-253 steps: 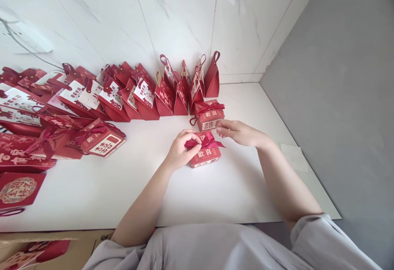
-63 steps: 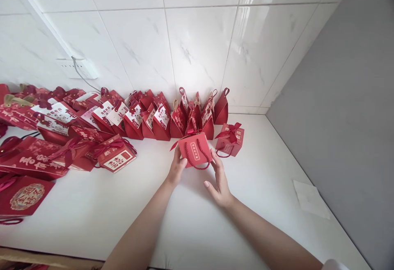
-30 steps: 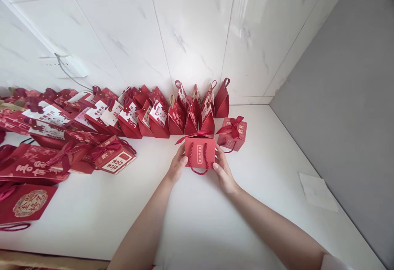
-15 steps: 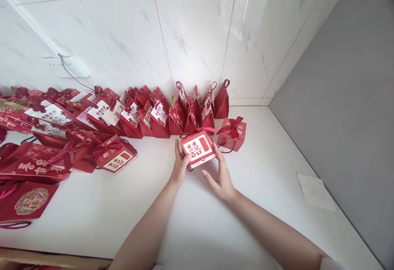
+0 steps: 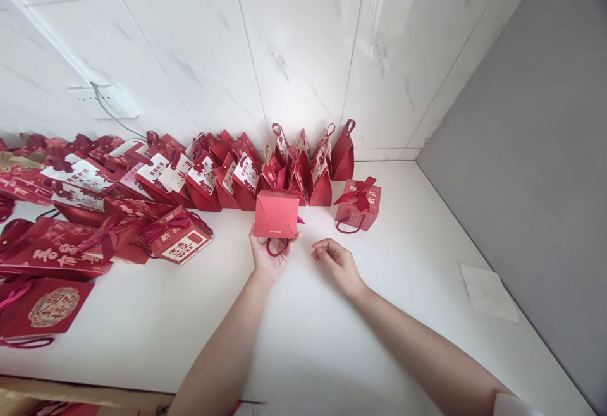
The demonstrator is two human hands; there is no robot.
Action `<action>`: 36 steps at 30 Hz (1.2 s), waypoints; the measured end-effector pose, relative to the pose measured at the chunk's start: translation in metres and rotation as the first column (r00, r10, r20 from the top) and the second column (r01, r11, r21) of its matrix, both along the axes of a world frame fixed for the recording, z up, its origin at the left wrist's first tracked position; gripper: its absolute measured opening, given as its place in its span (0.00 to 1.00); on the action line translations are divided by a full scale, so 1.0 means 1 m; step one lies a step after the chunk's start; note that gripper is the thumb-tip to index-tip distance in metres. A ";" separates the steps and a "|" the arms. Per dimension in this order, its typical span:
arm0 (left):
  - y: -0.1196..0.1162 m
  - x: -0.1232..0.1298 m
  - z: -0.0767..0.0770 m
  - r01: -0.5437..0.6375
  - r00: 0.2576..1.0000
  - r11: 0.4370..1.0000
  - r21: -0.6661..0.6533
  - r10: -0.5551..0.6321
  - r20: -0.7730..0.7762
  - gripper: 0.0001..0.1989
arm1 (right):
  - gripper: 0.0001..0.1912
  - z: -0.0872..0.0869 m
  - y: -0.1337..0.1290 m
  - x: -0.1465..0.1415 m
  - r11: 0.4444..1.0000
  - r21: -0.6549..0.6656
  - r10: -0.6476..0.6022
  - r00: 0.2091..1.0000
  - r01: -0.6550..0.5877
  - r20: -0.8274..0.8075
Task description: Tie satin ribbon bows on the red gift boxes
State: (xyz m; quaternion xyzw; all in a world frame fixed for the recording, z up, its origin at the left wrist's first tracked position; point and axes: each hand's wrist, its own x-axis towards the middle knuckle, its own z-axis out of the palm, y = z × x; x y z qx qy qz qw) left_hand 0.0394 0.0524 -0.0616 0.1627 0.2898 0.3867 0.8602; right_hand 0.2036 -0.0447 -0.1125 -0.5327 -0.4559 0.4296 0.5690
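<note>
A red gift box [image 5: 276, 215] rests in my left hand [image 5: 269, 258], which grips it from below and behind. Its plain base with folded flaps faces me, and a dark red cord handle [image 5: 277, 250] dangles in front of my palm. My right hand [image 5: 336, 265] is apart from the box, to its right just over the white tabletop. Its fingers are curled with thumb and fingertips close together, and whether anything small is between them is hidden. Beyond it to the upper right stands another red gift box [image 5: 359, 206] with a ribbon bow and cord.
Several peaked red boxes [image 5: 320, 179] stand in rows against the tiled wall [image 5: 303, 55]. More red boxes crowd the left, including one with a white label [image 5: 184, 243]. A white paper [image 5: 489, 291] lies at right near the grey panel [image 5: 535, 150].
The gift box has been turned from its white-labelled face to its plain base and moved slightly left. My right hand has let go of it, and its fingers have curled in.
</note>
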 end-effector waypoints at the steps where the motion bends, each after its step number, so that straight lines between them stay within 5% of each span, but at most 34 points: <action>1: 0.000 0.000 -0.001 0.009 1.000 1.000 0.005 -0.009 -0.002 0.35 | 0.14 0.000 0.000 0.000 1.000 -0.001 0.004 1.000 -0.004 0.010; 6: -0.002 0.003 0.001 0.048 0.998 0.997 0.062 -0.045 -0.039 0.32 | 0.14 0.004 -0.003 -0.001 1.000 -0.007 0.017 1.000 -0.017 0.023; 12: -0.007 0.009 -0.012 -0.028 0.993 0.996 0.091 0.038 -0.114 0.16 | 0.22 0.017 -0.005 -0.001 0.985 0.042 -0.162 0.982 0.166 -0.098; 17: -0.007 0.008 -0.024 0.005 0.993 0.996 0.090 0.006 -0.120 0.12 | 0.24 0.015 -0.005 -0.001 0.984 0.144 -0.093 0.989 0.109 -0.114; 21: -0.001 0.004 -0.026 0.067 0.985 0.950 0.306 -0.015 -0.171 0.14 | 0.20 0.006 -0.006 0.000 0.990 0.143 0.006 0.994 0.010 -0.110; 25: 0.010 -0.004 -0.025 0.076 0.933 0.839 0.538 0.130 -0.334 0.15 | 0.17 0.008 -0.005 -0.001 0.980 0.199 0.000 1.000 -0.006 0.030; 28: 0.020 -0.012 -0.025 0.095 0.826 0.731 0.676 0.321 -0.464 0.24 | 0.16 0.009 -0.004 -0.001 0.986 0.158 -0.061 0.996 0.049 0.068; 30: 0.026 -0.020 -0.024 0.124 0.636 0.654 0.746 0.524 -0.566 0.28 | 0.12 0.006 -0.004 0.000 0.992 0.066 -0.113 0.993 0.110 0.034; 32: 0.031 -0.028 -0.022 0.097 0.498 0.675 0.731 0.604 -0.623 0.25 | 0.10 0.002 -0.004 0.003 0.984 0.002 -0.176 0.984 0.176 0.011; 34: 0.032 -0.036 -0.015 0.062 0.546 0.737 0.673 0.540 -0.641 0.23 | 0.09 -0.002 -0.002 0.006 0.979 0.024 -0.203 0.979 0.204 -0.016; 36: 0.030 -0.042 -0.005 0.147 0.685 0.753 0.642 0.391 -0.615 0.29 | 0.10 -0.002 0.001 0.008 0.981 0.067 -0.177 0.980 0.183 -0.085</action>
